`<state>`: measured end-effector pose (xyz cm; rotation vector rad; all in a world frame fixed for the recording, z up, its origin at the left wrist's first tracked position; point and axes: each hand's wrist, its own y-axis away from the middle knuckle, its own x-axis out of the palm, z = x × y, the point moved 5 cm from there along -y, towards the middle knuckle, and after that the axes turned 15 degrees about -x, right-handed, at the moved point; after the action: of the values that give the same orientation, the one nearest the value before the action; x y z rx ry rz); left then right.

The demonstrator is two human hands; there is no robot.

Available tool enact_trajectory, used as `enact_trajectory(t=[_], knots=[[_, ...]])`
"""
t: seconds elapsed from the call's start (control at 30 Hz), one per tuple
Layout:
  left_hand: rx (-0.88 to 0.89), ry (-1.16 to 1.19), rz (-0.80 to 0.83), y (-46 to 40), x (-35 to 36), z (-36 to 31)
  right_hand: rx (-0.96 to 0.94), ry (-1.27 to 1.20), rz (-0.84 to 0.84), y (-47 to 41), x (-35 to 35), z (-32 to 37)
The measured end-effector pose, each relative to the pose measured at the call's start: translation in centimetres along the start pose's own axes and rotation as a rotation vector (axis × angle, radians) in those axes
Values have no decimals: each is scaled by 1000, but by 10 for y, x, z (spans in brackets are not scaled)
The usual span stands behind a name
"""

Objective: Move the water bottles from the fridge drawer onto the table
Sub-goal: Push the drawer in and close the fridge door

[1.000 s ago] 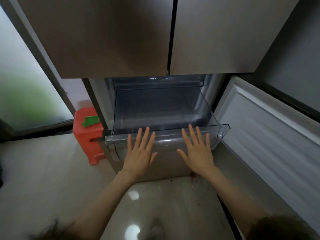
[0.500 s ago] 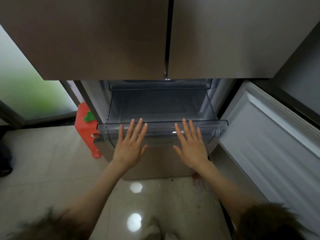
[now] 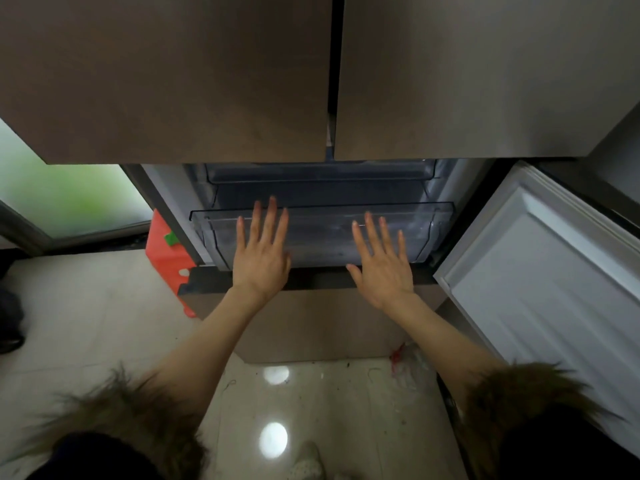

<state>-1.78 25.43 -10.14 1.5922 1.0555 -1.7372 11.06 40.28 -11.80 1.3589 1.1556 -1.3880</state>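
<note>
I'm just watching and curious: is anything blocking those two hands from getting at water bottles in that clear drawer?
Nothing visible stands in the way. The left hand and right hand lie flat and open on the front of the clear drawer. But no bottles show through it, and no table is in view.

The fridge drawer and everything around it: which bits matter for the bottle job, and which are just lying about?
Part of the job:
- clear fridge drawer, no bottles visible in it
- left hand, flat on the drawer front
- right hand, flat on the drawer front
- open fridge door

Just lying about:
- red stool
- litter on the floor
- dark object at far left
</note>
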Motion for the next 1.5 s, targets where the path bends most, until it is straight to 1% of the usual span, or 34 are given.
enact_trajectory(t=[0.03, 0.13, 0.27, 0.43, 0.5, 0.63, 0.73, 1.03, 1.1, 1.27, 1.5], knots=[[-3, 12, -11, 4, 1, -1, 3, -5, 4, -2, 2, 0], [-32, -18, 52, 19, 18, 2, 12, -12, 5, -5, 9, 2], [-81, 15, 76, 2, 23, -2, -4, -4, 0, -20, 7, -2], [-42, 12, 145, -31, 22, 4, -35, 20, 31, -47, -1, -19], [-30, 9, 163, -35, 25, 6, -45, 30, 18, -47, 1, -18], [-32, 8, 165, -42, 29, 6, -47, 21, 3, -48, 5, -17], [-32, 24, 180, -51, 28, 5, -7, -17, 21, -58, 3, -25], [7, -2, 158, -52, 26, 4, 10, -45, 62, -62, 4, -27], [16, 2, 156, -50, 22, 5, 22, -26, 55, -56, 0, -27], [38, 51, 111, -19, 7, 1, 55, 68, -37, -17, -21, -16], [124, 253, 32, 50, -43, -37, 147, 17, -71, 72, -61, -14]])
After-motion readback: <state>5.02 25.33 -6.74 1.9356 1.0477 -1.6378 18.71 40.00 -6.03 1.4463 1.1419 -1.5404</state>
